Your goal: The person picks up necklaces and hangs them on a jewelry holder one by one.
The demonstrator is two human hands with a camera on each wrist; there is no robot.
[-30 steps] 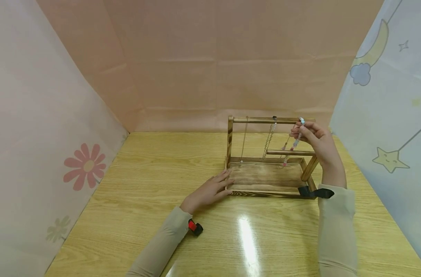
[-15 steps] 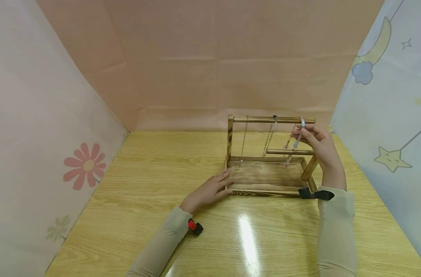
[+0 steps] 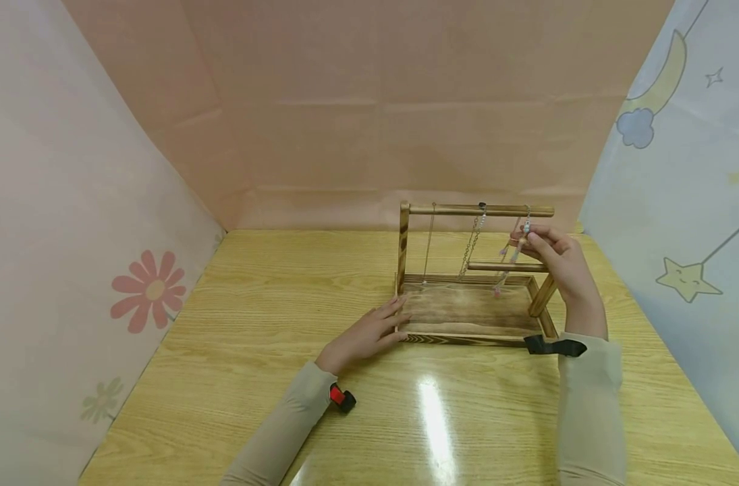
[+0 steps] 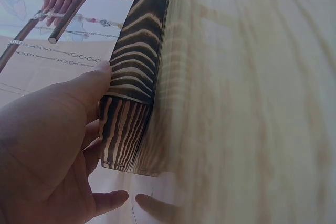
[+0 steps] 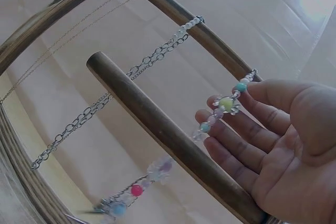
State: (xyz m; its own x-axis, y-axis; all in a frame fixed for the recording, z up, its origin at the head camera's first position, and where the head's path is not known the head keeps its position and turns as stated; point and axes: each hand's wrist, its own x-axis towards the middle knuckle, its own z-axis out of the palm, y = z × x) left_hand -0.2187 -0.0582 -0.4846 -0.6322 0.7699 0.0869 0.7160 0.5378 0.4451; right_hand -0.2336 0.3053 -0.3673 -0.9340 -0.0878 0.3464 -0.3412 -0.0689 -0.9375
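Note:
A wooden jewelry stand [image 3: 466, 339] with a tray base and two bars stands on the table. At its left end my left hand [image 3: 369, 335] rests, fingers extended over the tray's edge. In the left wrist view the thumb lies along the striped front wall [image 4: 136, 66]. My right hand [image 3: 560, 260] pinches a beaded necklace [image 5: 226, 104] between thumb and fingers, just below the upper bar [image 5: 184, 19]. The necklace, with pastel beads, loops over that bar and passes behind the lower bar [image 5: 157, 124]; its lower beads [image 5: 136, 190] hang over the tray.
A silver chain with pearls [image 5: 86, 114] and a thin fine chain [image 3: 429, 246] hang from the upper bar, left of the beads. Pink paper [image 3: 345, 135] backs the table [image 3: 272, 283]. Printed panels stand at left and right.
My right hand has slid slightly down along the beads from the upper bar, and the hanging strand has swung a little. The left hand stays still.

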